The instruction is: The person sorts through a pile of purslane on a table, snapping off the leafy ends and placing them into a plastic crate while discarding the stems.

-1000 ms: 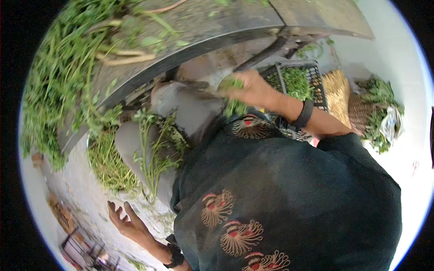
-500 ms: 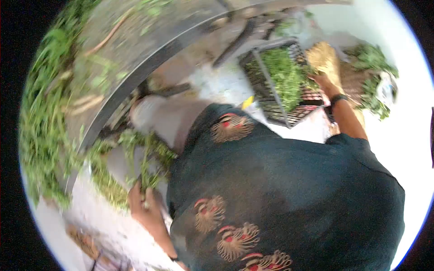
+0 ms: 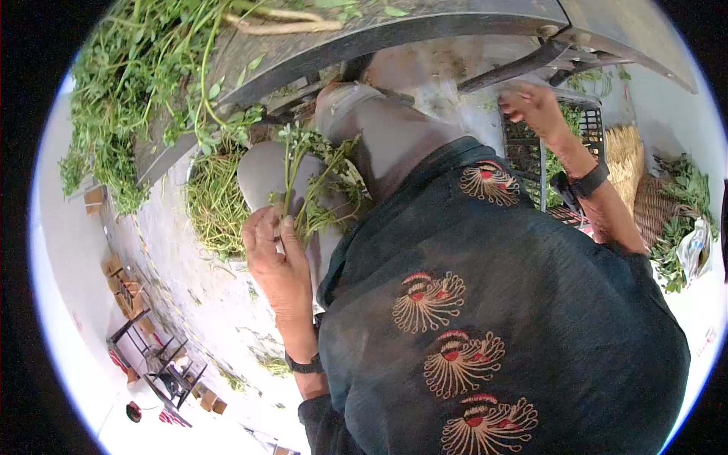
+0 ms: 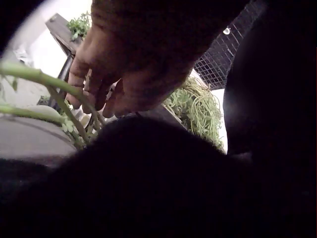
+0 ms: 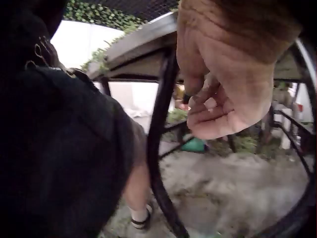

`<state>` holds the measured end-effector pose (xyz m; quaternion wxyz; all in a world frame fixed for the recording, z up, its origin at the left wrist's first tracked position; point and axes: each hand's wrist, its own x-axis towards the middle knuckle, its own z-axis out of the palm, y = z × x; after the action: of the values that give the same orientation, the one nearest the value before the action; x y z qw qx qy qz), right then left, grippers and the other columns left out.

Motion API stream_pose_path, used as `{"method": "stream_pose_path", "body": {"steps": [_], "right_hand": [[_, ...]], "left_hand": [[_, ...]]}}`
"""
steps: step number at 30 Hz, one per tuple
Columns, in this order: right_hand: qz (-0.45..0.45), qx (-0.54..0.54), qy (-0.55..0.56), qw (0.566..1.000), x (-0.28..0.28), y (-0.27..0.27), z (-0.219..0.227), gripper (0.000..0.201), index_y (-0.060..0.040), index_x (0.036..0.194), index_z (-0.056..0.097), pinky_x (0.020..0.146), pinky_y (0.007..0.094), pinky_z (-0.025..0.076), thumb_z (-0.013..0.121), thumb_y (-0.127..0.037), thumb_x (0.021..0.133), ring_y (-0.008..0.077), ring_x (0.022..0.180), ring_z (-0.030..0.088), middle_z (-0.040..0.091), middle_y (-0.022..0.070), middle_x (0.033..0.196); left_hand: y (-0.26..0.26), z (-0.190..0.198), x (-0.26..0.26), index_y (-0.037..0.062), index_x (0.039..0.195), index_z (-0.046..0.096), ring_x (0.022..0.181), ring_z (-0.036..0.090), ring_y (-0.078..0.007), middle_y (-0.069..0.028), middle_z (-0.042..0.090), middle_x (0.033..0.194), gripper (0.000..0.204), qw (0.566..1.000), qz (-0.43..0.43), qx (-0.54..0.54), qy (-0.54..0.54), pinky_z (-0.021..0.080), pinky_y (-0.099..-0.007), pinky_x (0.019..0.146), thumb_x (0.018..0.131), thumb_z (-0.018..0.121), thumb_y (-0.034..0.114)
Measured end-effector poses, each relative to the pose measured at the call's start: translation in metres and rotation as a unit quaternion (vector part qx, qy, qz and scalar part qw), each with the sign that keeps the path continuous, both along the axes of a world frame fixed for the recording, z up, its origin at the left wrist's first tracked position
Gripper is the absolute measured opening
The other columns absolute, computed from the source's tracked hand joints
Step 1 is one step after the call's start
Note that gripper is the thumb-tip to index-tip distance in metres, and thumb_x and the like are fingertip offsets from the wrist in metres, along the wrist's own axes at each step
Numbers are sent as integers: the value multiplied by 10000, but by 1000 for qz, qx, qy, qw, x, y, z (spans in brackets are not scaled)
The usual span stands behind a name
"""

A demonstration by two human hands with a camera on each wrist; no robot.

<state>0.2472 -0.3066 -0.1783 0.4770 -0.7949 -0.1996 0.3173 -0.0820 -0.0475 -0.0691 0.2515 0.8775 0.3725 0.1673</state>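
Note:
Leafy green stems [image 3: 315,182] lie across the person's lap. At their lower ends, the left hand [image 3: 277,258] pinches a stem between thumb and fingers. In the left wrist view, thick stems [image 4: 69,89] cross in front of the bent fingers [image 4: 79,74]. Raised to the right, the right hand [image 3: 535,110] overlaps the black crate [image 3: 535,171] in the head view, slightly blurred. Its fingers [image 5: 210,121] are loosely curled with nothing visible in them. Cut green leaves [image 3: 569,121] fill the crate, partly hidden behind that hand.
A dark table [image 3: 425,34] with a large heap of greens [image 3: 152,83] runs along the front and left. Below it sits a pile of bare stems [image 3: 216,201]. Right of the crate are a straw-coloured bundle [image 3: 626,163] and a woven basket [image 3: 656,197] beside more greens.
The right hand carried leaves to the crate, let them go, and has come back toward the lap. The left hand has moved from beside the lap onto the stems. The head view has shifted.

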Motion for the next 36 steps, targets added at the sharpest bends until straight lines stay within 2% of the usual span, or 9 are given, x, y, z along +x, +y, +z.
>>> {"method": "stream_pose_path", "body": {"steps": [3, 5, 7, 10, 14, 20, 27, 30, 36], "right_hand": [[206, -20, -125, 970, -36, 71, 30, 217, -20, 978, 636, 624, 244, 488, 604, -201, 861, 102, 726, 595, 650, 53, 897], [296, 111, -199, 927, -69, 111, 43, 224, -16, 971, 635, 629, 273, 481, 624, -195, 836, 142, 710, 602, 635, 73, 830], [400, 95, -149, 899, -93, 140, 60, 270, -49, 935, 653, 694, 366, 486, 623, -274, 790, 286, 761, 627, 640, 162, 842], [486, 128, -109, 858, -116, 165, 63, 304, -41, 961, 640, 755, 381, 478, 644, -274, 766, 309, 841, 610, 634, 157, 895], [527, 174, -164, 815, -143, 182, 65, 466, -60, 1091, 588, 836, 400, 454, 697, -306, 711, 335, 969, 559, 581, 143, 1031], [468, 216, -217, 829, -165, 192, 63, 451, -51, 1042, 596, 820, 389, 465, 718, -289, 679, 309, 970, 559, 564, 124, 999], [470, 237, -221, 821, -161, 193, 63, 351, -51, 974, 629, 777, 374, 476, 694, -274, 712, 295, 921, 584, 595, 115, 934], [474, 178, 33, 862, -151, 197, 76, 325, -5, 971, 634, 674, 332, 467, 591, -303, 850, 208, 689, 615, 650, 121, 755], [511, 155, 95, 840, -149, 198, 80, 357, 19, 1047, 604, 597, 280, 413, 506, -302, 926, 98, 642, 478, 573, 65, 693]], "left_hand": [[0, 0, -14, 8, 972, 584, 753, 601, -253, -143, 575, 949, 167, 996, 3, -78, 53, 485, -335, 647, 835, 601, 102], [0, -9, -24, 5, 952, 579, 707, 593, -246, -136, 586, 907, 173, 997, -17, -62, 45, 477, -338, 628, 829, 617, 120], [-5, -10, -24, -2, 945, 574, 675, 591, -260, -132, 598, 846, 178, 991, 39, -108, 62, 473, -346, 620, 832, 617, 128], [-4, -11, -22, -17, 917, 590, 613, 547, -152, -65, 583, 718, 171, 984, 46, -168, 35, 437, -273, 553, 850, 615, 139], [0, -9, -26, -4, 867, 622, 540, 441, -66, 23, 527, 629, 146, 920, 83, -382, -39, 361, -215, 485, 868, 607, 141], [3, -4, -29, 14, 948, 627, 469, 371, -8, 34, 542, 635, 169, 821, 156, -522, -173, 237, -163, 425, 884, 593, 167], [-4, 2, -25, 8, 951, 625, 498, 377, -1, 43, 557, 666, 198, 848, 112, -486, -179, 246, -154, 444, 860, 632, 184], [-2, 2, -28, -4, 978, 633, 678, 510, -38, 14, 612, 793, 187, 841, 97, -505, -165, 401, -163, 617, 851, 644, 132], [0, 5, -30, 29, 922, 634, 549, 454, -28, 23, 587, 686, 137, 830, 106, -520, -171, 346, -162, 497, 869, 623, 155]]}}
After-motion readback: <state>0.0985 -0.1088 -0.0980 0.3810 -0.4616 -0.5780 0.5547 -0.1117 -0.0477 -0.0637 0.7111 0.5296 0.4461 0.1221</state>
